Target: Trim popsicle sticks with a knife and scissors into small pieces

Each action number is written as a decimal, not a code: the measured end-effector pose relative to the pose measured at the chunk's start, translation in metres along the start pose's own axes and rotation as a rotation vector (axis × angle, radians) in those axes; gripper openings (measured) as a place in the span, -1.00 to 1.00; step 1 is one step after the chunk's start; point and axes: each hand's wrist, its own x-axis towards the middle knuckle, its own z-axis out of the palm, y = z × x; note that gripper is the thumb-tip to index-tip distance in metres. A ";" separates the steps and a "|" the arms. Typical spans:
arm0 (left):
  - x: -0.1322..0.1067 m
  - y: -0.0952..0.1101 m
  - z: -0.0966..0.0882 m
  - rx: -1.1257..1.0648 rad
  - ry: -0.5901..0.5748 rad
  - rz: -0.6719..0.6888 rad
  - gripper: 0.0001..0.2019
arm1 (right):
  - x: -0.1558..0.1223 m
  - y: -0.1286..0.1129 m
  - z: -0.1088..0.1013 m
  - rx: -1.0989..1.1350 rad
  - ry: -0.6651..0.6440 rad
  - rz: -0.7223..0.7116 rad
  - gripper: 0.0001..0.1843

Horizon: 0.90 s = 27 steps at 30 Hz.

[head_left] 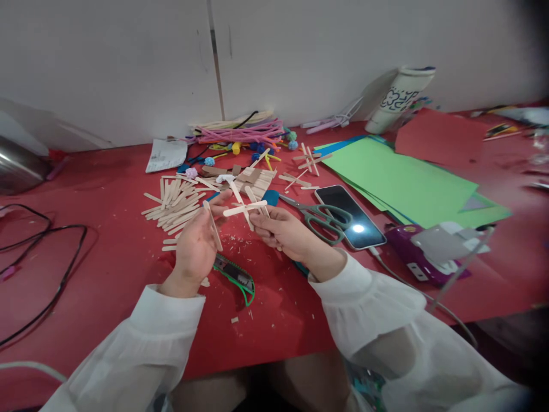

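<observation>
My left hand (198, 243) is raised over the red table with a single wooden craft stick (213, 226) held at the thumb, standing nearly upright. My right hand (281, 232) pinches a small frame of crossed craft sticks (244, 207) between thumb and fingers. The frame and the single stick are apart. Below the hands lies a green-edged utility knife (235, 273) among wood shavings. A heap of loose craft sticks (178, 203) spreads behind my left hand. Right of my right hand, green-handled scissors (328, 220) rest partly on a phone (349, 217).
Pink pipe cleaners (240, 133) lie along the wall. Another crossed-stick piece (309, 160) sits beside green paper sheets (407, 171). A pale tumbler (401, 98) leans at the back right. A purple power strip (414, 252) and a black cable (64, 274) occupy the sides.
</observation>
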 end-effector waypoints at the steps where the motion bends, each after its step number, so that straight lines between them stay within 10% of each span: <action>1: 0.000 0.000 0.000 0.017 -0.019 0.013 -0.74 | 0.000 0.000 0.000 0.006 0.011 -0.005 -0.76; 14: -0.004 0.003 -0.007 0.884 -0.174 0.397 -0.69 | -0.003 -0.009 0.003 0.144 -0.025 0.118 -0.71; 27: -0.003 -0.006 -0.006 0.655 -0.140 0.093 -0.63 | -0.002 -0.010 0.001 0.143 0.037 0.090 -0.77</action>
